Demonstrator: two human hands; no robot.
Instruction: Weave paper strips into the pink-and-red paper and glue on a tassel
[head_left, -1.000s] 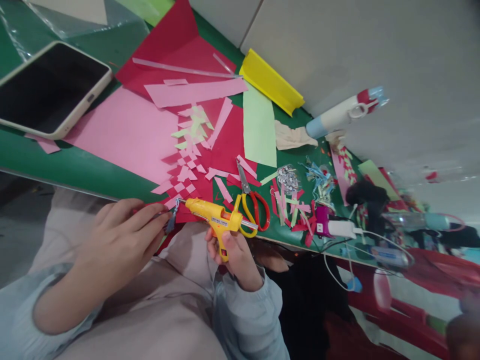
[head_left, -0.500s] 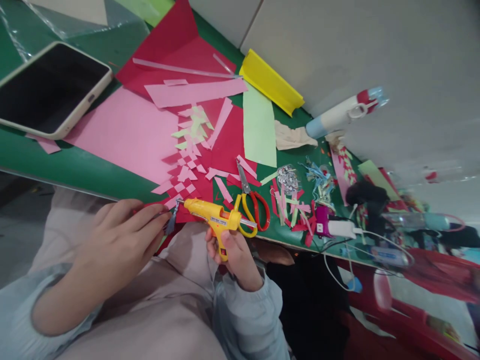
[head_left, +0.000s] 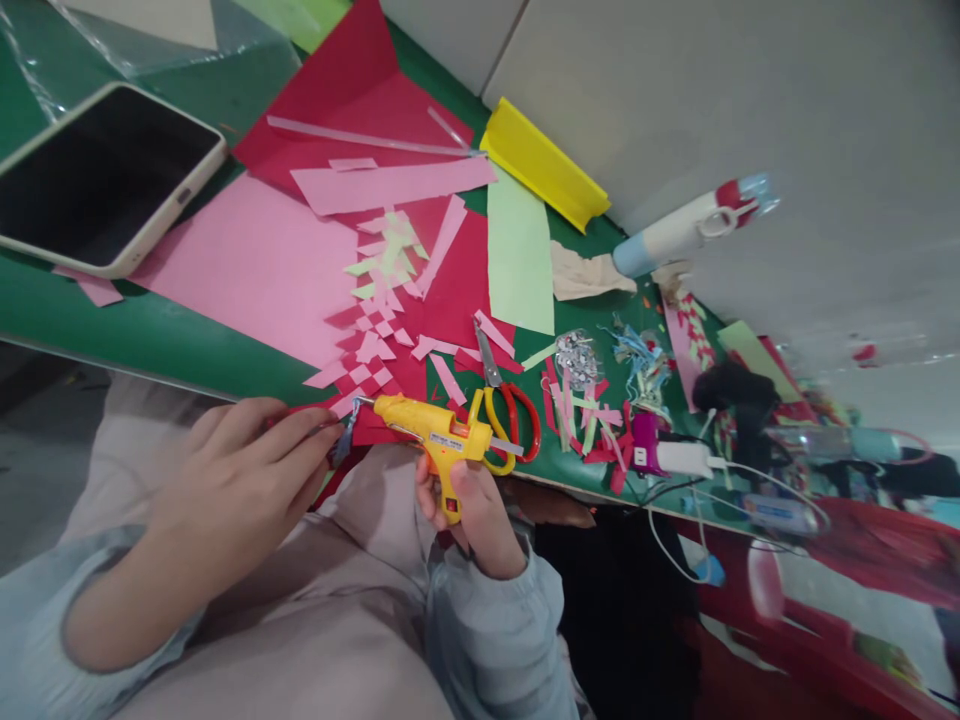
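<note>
My right hand (head_left: 471, 505) is wrapped round the handle of a yellow glue gun (head_left: 435, 430), with a clear glue stick poking from its back. The gun's nozzle points left and meets a small blue-grey tassel (head_left: 346, 438) at the table's front edge. My left hand (head_left: 247, 470) has its fingers together at that tassel and the red paper's edge; what they pinch is partly hidden. Just beyond the gun is a woven strip of pink, red and green paper (head_left: 373, 345). Scissors (head_left: 499, 385) with red and yellow handles lie behind the gun.
A phone (head_left: 97, 180) lies at the left on the green table (head_left: 225, 345). Yellow folded card (head_left: 544, 165), a bottle (head_left: 690, 230), paper scraps (head_left: 589, 415) and a white charger with cables (head_left: 682, 458) are farther right. A wall borders the back.
The glue gun in my right hand has shifted slightly to the right, and its glue stick end sits a little farther right. My left hand has hardly moved.
</note>
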